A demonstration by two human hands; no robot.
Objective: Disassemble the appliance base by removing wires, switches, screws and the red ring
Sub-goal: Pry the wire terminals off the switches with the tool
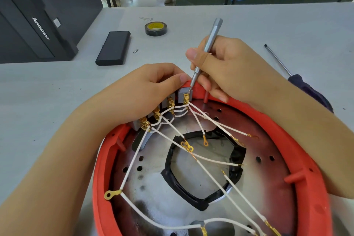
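Right hand (229, 67) pinching screwdriver (207, 48), tip at brass terminal (186, 98) on far switch (182, 95). Left hand (153, 90) curled over switches, gripping them at red ring (304, 159) on table (57, 86). White wires (210, 176) fanned across metal base (153, 188).

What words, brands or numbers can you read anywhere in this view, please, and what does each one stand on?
"lenovo": silver letters, running sideways, on the black box-shaped computer case at the table's far left.
Small pale sticker beside that logo: too small to read.
Yellow inner core of the black tape roll: dark print there, too blurred to read.
Nothing else legible.
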